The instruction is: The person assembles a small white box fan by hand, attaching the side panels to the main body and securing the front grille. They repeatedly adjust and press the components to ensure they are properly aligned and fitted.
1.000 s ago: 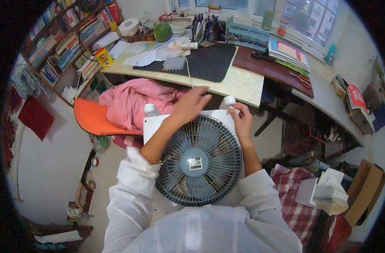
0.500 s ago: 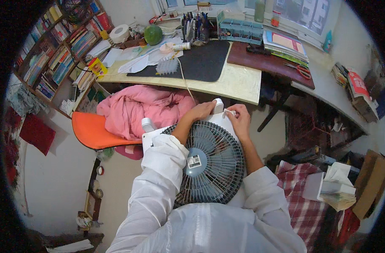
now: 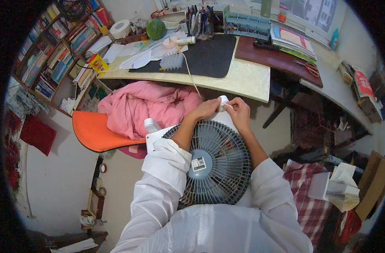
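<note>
A fan with a round dark grey grille (image 3: 226, 168) and white body lies against my front, its grey hub (image 3: 196, 164) facing up. At its far edge a rounded white foot (image 3: 223, 99) sticks up; a second white foot (image 3: 151, 125) stands to the left. My left hand (image 3: 206, 109) reaches across the grille, its fingers closed on the far foot. Against the same foot, from the right, my right hand (image 3: 239, 114) is pinched shut. Something small and white is at its fingertips, mostly hidden; I cannot tell its kind.
Left of the fan, a pink quilt (image 3: 146, 105) lies on an orange chair (image 3: 95, 133). Beyond it stands a desk (image 3: 247, 80) with a black mat, a watermelon (image 3: 156, 29) and scissors (image 3: 312, 70). A pale cord (image 3: 190, 74) hangs over its edge. Checked red cloth (image 3: 306, 189) lies at right.
My right hand has brought its fingertips in against the far foot, where they were a little apart to the right. The left hand keeps its place at the foot. The view has shifted slightly.
</note>
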Tool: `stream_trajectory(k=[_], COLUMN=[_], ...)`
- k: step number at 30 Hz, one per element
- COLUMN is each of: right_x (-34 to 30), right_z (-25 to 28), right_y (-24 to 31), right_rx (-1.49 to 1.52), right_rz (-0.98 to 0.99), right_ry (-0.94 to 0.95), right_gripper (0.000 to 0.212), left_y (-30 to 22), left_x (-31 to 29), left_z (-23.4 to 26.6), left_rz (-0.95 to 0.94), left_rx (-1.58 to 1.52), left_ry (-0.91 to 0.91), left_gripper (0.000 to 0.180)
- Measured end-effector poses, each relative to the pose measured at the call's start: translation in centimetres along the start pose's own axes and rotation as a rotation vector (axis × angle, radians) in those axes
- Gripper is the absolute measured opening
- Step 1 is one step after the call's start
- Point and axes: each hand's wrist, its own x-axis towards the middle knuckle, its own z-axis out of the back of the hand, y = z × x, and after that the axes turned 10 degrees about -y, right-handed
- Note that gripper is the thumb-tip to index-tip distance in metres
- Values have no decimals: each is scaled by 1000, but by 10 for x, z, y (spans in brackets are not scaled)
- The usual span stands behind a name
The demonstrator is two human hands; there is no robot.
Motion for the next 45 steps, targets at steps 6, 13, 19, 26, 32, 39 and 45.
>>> stream_trajectory(k=[6, 13, 19, 26, 32, 39, 45], right_x=[-3, 3, 30, 30, 28, 24, 20], right_z=[0, -1, 9, 11, 20, 9, 6], right_y=[-20, -13, -7, -25, -17, -5, 2], right_rx=[-295, -272, -197, -38, -49, -170, -306], right_rz=[-180, 104, 84, -33, 3, 120, 229], right_ry=[124, 103, 330, 344, 395, 375, 295], right_gripper=[29, 53, 48, 47, 60, 62, 49], left_y=[-5, -1, -37, -28, -68, -53, -20], left_x=[2, 0, -21, -18, -30, -28, -19], left_z=[5, 0, 15, 10, 25, 20, 10], left_rz=[61, -17, 73, 44, 175, 131, -37], left_rx=[24, -107, -47, -120, -113, -169, -53], left_ry=[52, 12, 5, -27, 135, 75, -19], left_gripper=[70, 68, 69, 71, 70, 70, 67])
